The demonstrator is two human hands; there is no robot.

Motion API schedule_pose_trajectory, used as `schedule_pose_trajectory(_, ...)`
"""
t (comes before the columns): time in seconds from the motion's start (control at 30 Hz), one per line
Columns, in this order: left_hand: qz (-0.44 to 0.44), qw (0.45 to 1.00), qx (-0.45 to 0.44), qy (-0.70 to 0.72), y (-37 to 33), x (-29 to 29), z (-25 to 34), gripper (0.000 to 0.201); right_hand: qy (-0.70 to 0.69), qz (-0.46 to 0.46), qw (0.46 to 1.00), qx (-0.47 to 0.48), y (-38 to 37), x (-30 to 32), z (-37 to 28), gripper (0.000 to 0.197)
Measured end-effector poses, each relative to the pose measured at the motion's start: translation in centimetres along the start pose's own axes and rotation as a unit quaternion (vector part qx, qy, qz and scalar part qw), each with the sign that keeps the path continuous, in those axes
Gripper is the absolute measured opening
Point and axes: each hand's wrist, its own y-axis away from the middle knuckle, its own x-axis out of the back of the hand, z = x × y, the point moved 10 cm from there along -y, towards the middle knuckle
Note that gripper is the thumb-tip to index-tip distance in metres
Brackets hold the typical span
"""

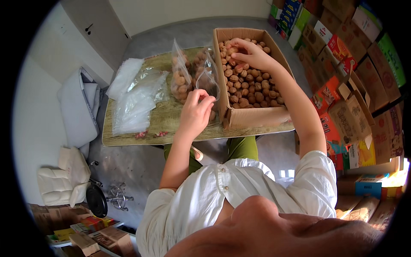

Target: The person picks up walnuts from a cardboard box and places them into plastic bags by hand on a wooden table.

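Observation:
My left hand pinches the rim of a clear plastic bag that stands open beside the carton. Some walnuts show low in this bag, partly behind my fingers. Inside the cardboard box, at its far left corner, my right hand has its fingers curled round a walnut. Loose walnuts fill much of the box below that hand. To the left of the held bag stands another clear bag with walnuts in it, and one more walnut-filled bag is behind.
Flat empty plastic bags lie in a pile on the left of the wood-patterned table. Stacked cartons line the right side of the room. A white chair and a grey padded seat are at the left.

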Motion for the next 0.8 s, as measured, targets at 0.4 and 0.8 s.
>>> schedule_pose_trajectory(0.4,0.007,1.0,0.015,0.011,0.1,0.0,-0.4,0.016,0.003,-0.255,0.938,0.234,0.8,-12.0,-6.3,0.024)
schedule_pose_trajectory(0.8,0.051,0.999,0.006,-0.002,0.2,-0.6,-0.2,0.017,-0.006,-0.121,0.974,0.189,0.4,-10.9,-6.6,0.023)
